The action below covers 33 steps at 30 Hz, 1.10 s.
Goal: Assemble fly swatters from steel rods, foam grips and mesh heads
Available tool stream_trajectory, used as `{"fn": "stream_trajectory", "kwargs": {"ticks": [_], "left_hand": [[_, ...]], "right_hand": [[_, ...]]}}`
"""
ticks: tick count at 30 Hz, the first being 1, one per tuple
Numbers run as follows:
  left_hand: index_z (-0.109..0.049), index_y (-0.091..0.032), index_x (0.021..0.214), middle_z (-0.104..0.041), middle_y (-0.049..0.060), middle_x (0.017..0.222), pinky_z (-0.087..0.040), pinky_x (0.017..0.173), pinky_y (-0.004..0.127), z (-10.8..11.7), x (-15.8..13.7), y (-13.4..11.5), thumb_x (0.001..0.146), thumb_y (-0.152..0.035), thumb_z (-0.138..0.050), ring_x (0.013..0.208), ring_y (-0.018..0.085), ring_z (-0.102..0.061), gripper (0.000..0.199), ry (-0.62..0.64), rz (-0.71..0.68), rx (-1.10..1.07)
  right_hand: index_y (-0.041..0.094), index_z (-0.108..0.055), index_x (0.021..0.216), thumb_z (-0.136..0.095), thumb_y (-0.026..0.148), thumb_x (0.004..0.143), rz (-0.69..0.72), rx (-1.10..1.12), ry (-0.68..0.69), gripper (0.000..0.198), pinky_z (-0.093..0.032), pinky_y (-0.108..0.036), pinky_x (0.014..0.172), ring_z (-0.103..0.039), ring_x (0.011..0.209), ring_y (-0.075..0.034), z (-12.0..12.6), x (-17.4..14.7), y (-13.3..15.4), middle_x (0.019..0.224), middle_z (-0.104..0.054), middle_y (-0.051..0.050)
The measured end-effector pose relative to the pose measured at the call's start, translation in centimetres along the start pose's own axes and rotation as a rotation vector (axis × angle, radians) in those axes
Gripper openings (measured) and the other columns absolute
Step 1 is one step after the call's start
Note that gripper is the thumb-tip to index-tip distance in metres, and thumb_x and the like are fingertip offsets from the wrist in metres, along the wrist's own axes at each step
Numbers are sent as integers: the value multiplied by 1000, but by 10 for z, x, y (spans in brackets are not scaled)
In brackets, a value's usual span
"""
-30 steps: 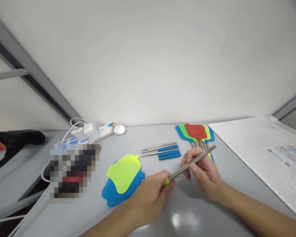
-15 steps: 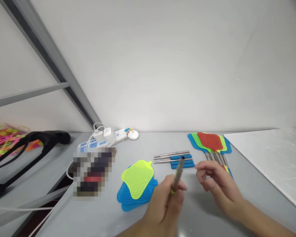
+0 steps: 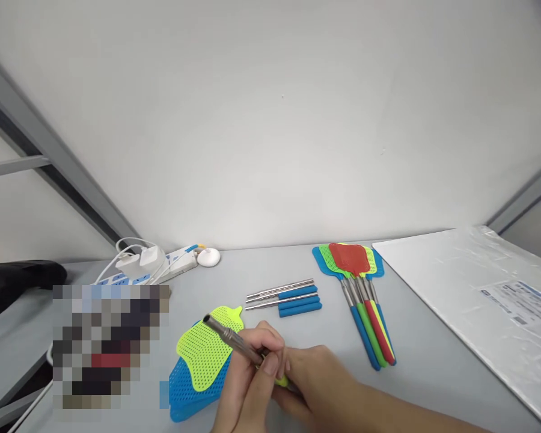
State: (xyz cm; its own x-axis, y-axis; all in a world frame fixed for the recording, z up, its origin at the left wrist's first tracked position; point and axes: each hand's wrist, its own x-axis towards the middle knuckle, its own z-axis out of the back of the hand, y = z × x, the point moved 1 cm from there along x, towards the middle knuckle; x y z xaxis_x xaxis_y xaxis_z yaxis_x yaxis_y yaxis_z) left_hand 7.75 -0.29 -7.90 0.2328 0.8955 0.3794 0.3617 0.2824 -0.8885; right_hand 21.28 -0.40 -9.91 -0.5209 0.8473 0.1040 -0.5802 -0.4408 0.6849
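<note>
Since half a second ago we have swung the metal rod (image 3: pixel 232 339) down, both hands now together at lower centre. Left hand (image 3: pixel 247 385) fingers and right hand (image 3: pixel 315 379) fingers clamp its yellow grip end; its long axis runs up-left over the yellow swatter head (image 3: pixel 207 352).

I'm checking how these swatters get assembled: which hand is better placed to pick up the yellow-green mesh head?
Probably the left hand: it is right beside the yellow-green mesh head, while the right hand sits farther off, by the metal rod.

Power strip (image 3: pixel 162 264), finished swatters (image 3: pixel 356 288), plastic sheet (image 3: pixel 469 282).
</note>
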Motion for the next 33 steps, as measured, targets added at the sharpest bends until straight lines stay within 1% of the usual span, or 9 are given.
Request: {"fn": "stream_trajectory", "kwargs": {"ticks": [2,5,9,15,18,21,24,27,33], "left_hand": [[-58,-25,102,-47,1,78,-40,64,29,-6,7,-8,98,-25,-45,71,15,-47,14,34,-15,18],[-59,-25,99,-46,2,74,-38,63,30,-16,21,-23,100,-39,-39,69,16,-45,25,65,-41,49],[-56,-25,89,-46,1,72,-38,63,31,-25,41,-29,99,-49,-39,68,17,-46,31,116,-170,95],[-52,-25,93,-47,0,73,-38,61,30,-28,57,-19,100,-45,-36,68,16,-45,27,73,-195,124],[-52,-24,93,-47,0,72,-38,61,30,-27,58,-15,101,-44,-36,67,15,-44,27,59,-202,142],[-49,-23,89,-45,-1,71,-36,59,30,-25,57,-9,101,-43,-35,65,15,-43,27,53,-210,149],[-45,-23,86,-44,0,73,-35,60,30,-21,56,1,102,-41,-33,66,15,-43,27,83,-225,179],[-42,-23,84,-44,0,73,-35,62,32,-19,56,11,103,-39,-31,66,15,-43,27,114,-229,207],[-39,-23,83,-44,-1,70,-33,60,32,-17,53,25,103,-38,-29,62,15,-40,28,49,-262,180]], "right_hand": [[24,-55,87,-53,27,89,49,28,-34,4,-36,-23,59,-53,64,-13,-2,0,-3,80,-64,2],[23,-55,84,-50,31,93,29,110,-91,13,-35,-21,58,-48,61,-10,0,-1,-7,74,-59,4],[20,-54,77,-45,36,97,-31,171,-140,27,-36,-22,60,-49,62,-11,4,2,-10,72,-57,2],[22,-57,85,-50,37,93,104,104,-248,18,-43,-30,75,-56,84,-20,2,10,-15,89,-62,-4],[23,-58,93,-52,35,91,83,91,-245,14,-44,-32,78,-56,90,-22,1,11,-17,94,-62,-5],[23,-56,100,-53,35,91,7,137,-230,15,-44,-30,75,-57,88,-21,3,11,-17,94,-62,-4],[23,-55,97,-51,31,93,-59,178,-222,10,-42,-26,67,-58,78,-18,6,12,-17,90,-64,-2],[22,-56,96,-48,27,94,-64,181,-201,9,-41,-25,65,-59,76,-17,7,13,-17,90,-66,-2],[21,-57,97,-47,21,90,-69,118,-186,11,-43,-27,67,-60,78,-19,3,15,-18,93,-68,-5]]}}
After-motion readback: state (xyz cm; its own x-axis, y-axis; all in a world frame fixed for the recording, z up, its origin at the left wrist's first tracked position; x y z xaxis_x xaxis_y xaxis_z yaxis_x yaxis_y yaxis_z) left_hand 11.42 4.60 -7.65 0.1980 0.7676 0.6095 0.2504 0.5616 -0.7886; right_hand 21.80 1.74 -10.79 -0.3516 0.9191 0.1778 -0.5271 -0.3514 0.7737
